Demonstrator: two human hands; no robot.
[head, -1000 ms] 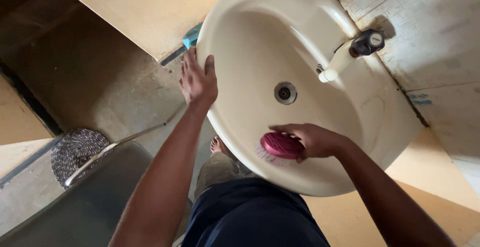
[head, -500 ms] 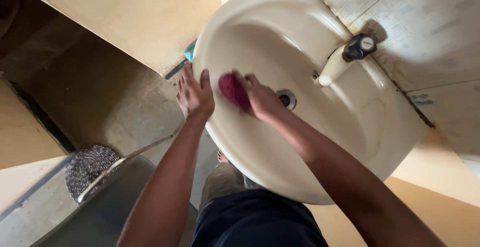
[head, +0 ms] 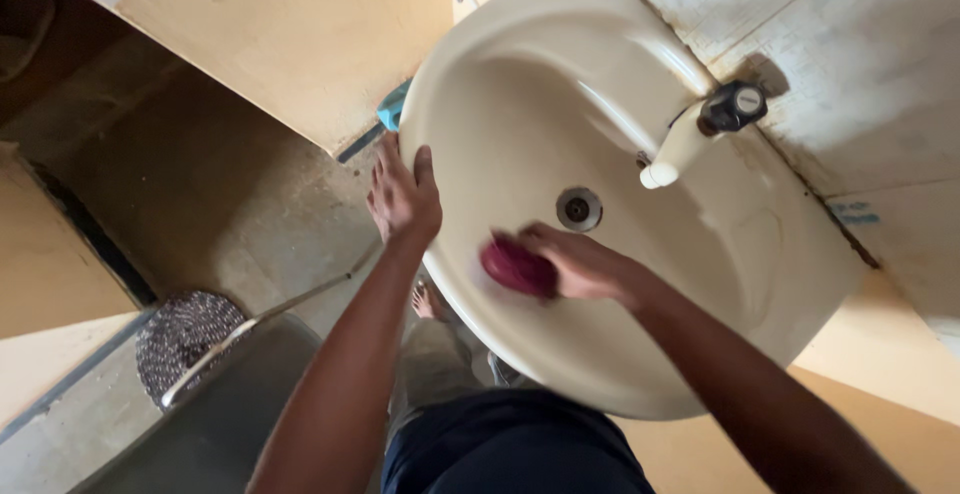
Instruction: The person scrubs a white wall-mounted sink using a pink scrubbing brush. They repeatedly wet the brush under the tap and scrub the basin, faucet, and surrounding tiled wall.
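Scrub brush, magenta and blurred, lies pressed against the near inner wall of the cream washbasin, just below and left of the drain; the right hand is clenched around its back. The left hand rests flat and unclenched on the basin's left rim, gripping nothing. A white tap with a dark knob juts over the bowl from the tiled wall. Beside the basin sit a grey bucket with a wire handle and a woven mat. Half a second ago the brush was higher, close to the left hand; now it has slid down toward the front.
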